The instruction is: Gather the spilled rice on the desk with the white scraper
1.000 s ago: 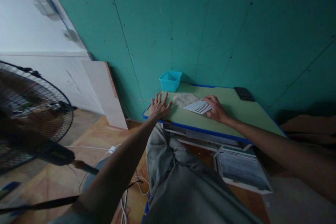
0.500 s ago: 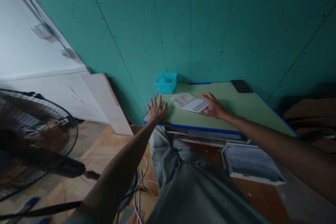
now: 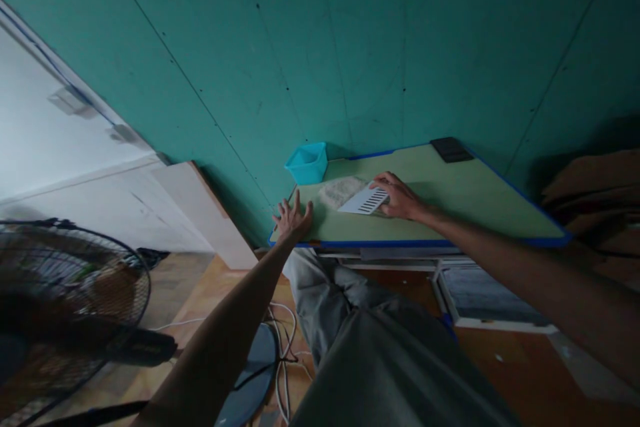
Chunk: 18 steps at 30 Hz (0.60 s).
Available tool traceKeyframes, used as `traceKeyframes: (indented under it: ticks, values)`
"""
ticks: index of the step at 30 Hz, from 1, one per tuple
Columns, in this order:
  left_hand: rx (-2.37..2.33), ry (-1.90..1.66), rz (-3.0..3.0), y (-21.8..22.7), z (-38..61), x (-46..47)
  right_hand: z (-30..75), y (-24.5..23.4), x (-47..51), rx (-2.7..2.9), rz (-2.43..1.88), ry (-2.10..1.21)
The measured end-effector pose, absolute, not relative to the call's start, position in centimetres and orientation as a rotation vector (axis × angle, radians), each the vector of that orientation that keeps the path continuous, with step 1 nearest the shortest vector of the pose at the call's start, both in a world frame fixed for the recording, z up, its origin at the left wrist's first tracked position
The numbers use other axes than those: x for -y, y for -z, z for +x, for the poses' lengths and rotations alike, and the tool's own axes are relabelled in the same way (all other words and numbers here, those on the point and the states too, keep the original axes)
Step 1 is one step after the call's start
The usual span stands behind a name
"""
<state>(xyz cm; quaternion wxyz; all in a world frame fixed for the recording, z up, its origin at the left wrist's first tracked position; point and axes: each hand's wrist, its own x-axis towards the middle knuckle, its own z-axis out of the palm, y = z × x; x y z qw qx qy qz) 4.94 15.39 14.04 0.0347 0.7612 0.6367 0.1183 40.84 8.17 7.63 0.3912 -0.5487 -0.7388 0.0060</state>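
Observation:
My right hand [image 3: 397, 197] is closed on a flat white plate [image 3: 361, 200] marked with a row of black stripes or slots. The plate tilts over the pale green tabletop [image 3: 450, 193], its lower corner pointing left. Just behind and left of it lies a grey, fuzzy or powdery patch [image 3: 340, 191]; I cannot make out which. My left hand [image 3: 293, 219] rests on the table's left end with fingers spread, holding nothing. Behind that hand, against the wall, stands a turquoise plastic basket [image 3: 309, 165].
A dark flat object [image 3: 451, 149] lies at the table's back right. The green wall [image 3: 280, 47] rises directly behind. On my left is a caged fan [image 3: 75, 307], with a white board [image 3: 205, 210] leaning beyond it. Loose cables [image 3: 285, 360] run along the floor near my legs.
The view has shifted and turned slightly. My right hand still grips the striped plate beside the grey patch, and my left hand stays spread on the table.

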Motion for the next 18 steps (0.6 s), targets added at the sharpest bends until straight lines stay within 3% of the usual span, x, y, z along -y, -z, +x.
traceKeyframes:
  ticks: [5,18]
  values:
    - [-1.459,-0.292,2.549,-13.3,4.9,-16.7,40.5,-7.8,-8.0,1.857,-1.375,0.001]
    - [-1.304,-0.142,2.587,-12.8,5.9,-19.4,40.4,-8.9,-7.1,1.771,-1.27,-0.01]
